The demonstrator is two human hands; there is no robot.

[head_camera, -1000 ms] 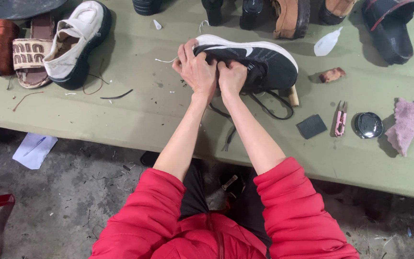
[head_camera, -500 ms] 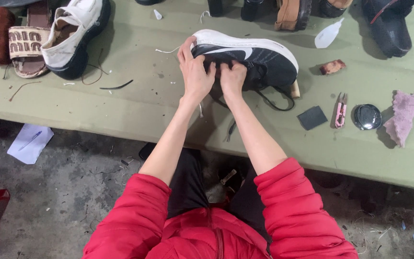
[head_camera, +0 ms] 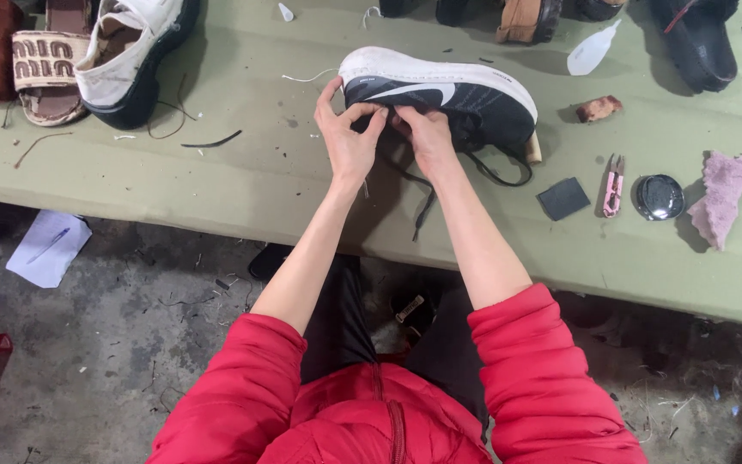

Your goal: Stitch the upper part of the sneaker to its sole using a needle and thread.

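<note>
A black sneaker [head_camera: 465,99] with a white sole lies on its side on the green table [head_camera: 242,180], sole edge away from me. My left hand [head_camera: 347,137] pinches the near side of the shoe close to its toe. My right hand [head_camera: 427,137] grips the shoe's upper right beside it, fingers tucked into the material. Black laces [head_camera: 483,167] trail loose from the shoe toward the table's front edge. Both red sleeves are pushed up my forearms.
A white sneaker [head_camera: 130,51] and a sandal [head_camera: 45,73] sit at the far left. Right of the black shoe lie a black square patch [head_camera: 562,198], pink snips [head_camera: 612,185], a round tin [head_camera: 659,196] and a pink rag [head_camera: 727,193]. More shoes line the far edge.
The view has tilted so the table sits higher in frame. Both hands have stayed on the black sneaker, the fingers shifting slightly along its upper.
</note>
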